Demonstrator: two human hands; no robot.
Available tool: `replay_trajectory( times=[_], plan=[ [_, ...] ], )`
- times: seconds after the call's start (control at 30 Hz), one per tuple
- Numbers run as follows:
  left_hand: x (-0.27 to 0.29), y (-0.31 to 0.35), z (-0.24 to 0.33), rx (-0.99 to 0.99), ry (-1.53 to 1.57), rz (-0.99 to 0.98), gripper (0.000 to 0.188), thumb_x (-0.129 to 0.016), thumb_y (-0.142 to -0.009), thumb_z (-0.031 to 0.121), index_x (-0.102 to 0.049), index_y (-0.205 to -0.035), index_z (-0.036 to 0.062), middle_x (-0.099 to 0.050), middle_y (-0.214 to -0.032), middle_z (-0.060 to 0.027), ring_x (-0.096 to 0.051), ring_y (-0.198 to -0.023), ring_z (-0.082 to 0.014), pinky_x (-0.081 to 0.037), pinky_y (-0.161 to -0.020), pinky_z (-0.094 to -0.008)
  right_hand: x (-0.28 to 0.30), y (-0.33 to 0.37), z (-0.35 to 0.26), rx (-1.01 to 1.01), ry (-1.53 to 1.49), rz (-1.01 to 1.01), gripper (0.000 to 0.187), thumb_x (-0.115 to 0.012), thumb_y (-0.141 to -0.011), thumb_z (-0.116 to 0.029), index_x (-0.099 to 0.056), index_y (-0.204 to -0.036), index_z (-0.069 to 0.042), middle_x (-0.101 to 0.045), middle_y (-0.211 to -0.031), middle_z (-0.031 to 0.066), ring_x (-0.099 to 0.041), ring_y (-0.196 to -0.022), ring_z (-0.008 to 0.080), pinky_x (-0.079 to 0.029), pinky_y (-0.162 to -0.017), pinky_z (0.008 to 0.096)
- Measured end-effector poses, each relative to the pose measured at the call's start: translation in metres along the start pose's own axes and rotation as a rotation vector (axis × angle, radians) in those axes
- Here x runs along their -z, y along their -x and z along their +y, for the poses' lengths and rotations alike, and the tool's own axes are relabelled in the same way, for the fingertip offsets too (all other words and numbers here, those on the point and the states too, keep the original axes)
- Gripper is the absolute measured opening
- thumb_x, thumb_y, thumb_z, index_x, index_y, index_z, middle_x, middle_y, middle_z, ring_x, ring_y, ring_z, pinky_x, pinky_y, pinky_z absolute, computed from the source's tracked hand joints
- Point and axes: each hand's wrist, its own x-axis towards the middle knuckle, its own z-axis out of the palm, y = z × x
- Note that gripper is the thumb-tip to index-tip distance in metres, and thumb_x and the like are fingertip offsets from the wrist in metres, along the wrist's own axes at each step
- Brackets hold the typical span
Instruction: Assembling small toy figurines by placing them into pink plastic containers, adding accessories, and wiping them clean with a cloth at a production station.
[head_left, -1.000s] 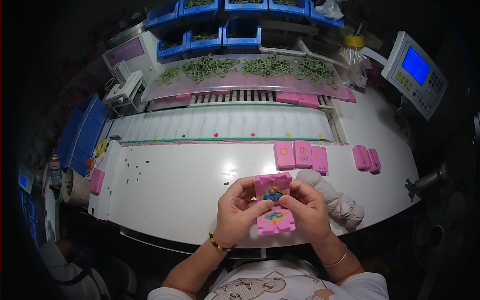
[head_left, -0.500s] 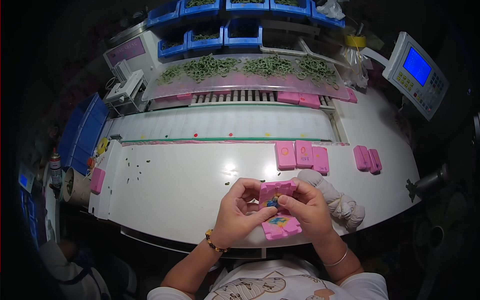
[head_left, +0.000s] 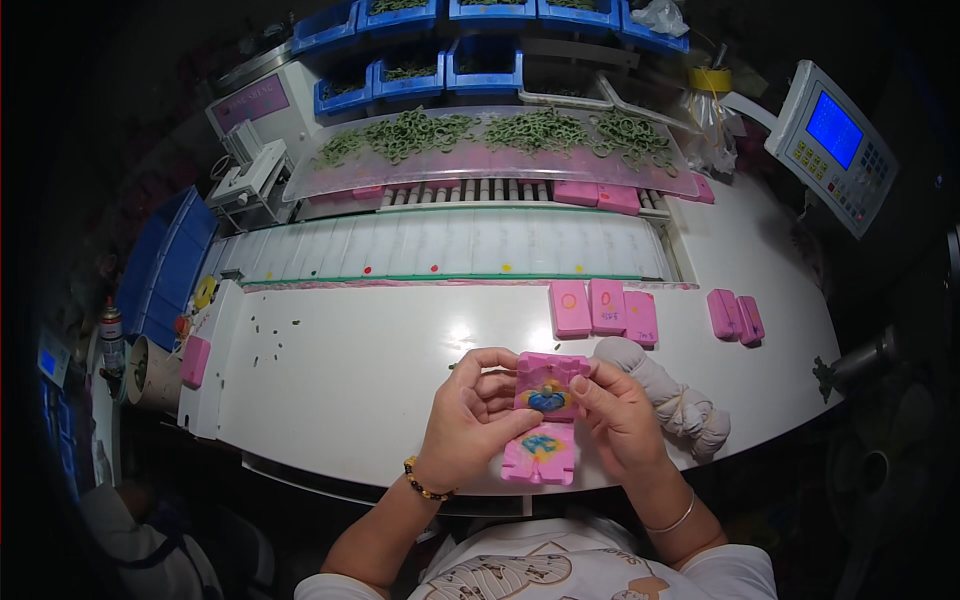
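The fingers of the left hand and of the right hand are clamped on the open pink mould, over the near part of the white table. Half a second ago the right thumb was at the mould's middle; now it is at the upper right edge. The coloured dots on the conveyor have shifted left. The upper half shows a blue patch with yellow around, the lower half blue and yellow stains

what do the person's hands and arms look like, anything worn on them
The left hand and right hand are ungloved. A black and yellow beaded bracelet circles the left wrist, a thin, pale bangle the right. The sleeves are short and white.
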Motion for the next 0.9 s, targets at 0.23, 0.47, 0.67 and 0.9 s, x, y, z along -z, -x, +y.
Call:
replay_trajectory(
  times=[0.23,0.47,0.67,0.9],
  plan=[
    [0.002,-0.002,0.005,0.038,-0.059,0.002,0.043,-0.066,-0.082,-0.009,-0.046,-0.120,-0.0053,-0.065,-0.109,-0.0175,-0.065,-0.101,-0.0174,-0.054,-0.089,-0.0279,-0.002,-0.002,-0.003,0.091,0.160,-0.052,0.016,-0.060,-0.092,-0.005,-0.061,-0.108,0.001,-0.061,-0.102,0.0037,-0.058,-0.093,0.0089,-0.047,-0.088,0.0249],
    [0.000,0.000,0.006,0.057,-0.032,-0.047,0.040,-0.064,-0.086,-0.005,-0.051,-0.123,-0.0068,-0.065,-0.110,-0.0163,-0.065,-0.098,-0.0178,-0.054,-0.087,-0.0295,-0.001,0.000,0.004,0.269,0.435,0.018,0.016,-0.063,-0.087,0.002,-0.063,-0.103,0.001,-0.054,-0.089,0.0004,-0.058,-0.086,0.0087,-0.048,-0.077,0.0216],
    [0.002,0.004,-0.001,0.017,-0.077,-0.048,0.030,-0.061,-0.091,0.001,-0.058,-0.120,-0.0078,-0.066,-0.110,-0.0122,-0.063,-0.100,-0.0139,-0.052,-0.090,-0.0280,-0.003,-0.002,-0.005,0.208,0.455,-0.059,0.020,-0.067,-0.086,-0.001,-0.062,-0.105,0.000,-0.060,-0.097,0.0024,-0.058,-0.087,0.0067,-0.048,-0.075,0.0212],
    [-0.001,0.001,0.002,0.069,-0.144,-0.052,0.027,-0.060,-0.092,0.004,-0.060,-0.117,-0.0065,-0.068,-0.105,-0.0104,-0.063,-0.095,-0.0124,-0.053,-0.087,-0.0278,0.000,-0.001,-0.007,0.155,0.396,-0.019,0.020,-0.068,-0.086,-0.002,-0.062,-0.105,-0.001,-0.064,-0.096,0.0023,-0.061,-0.086,0.0066,-0.051,-0.074,0.0216]
  ],
)
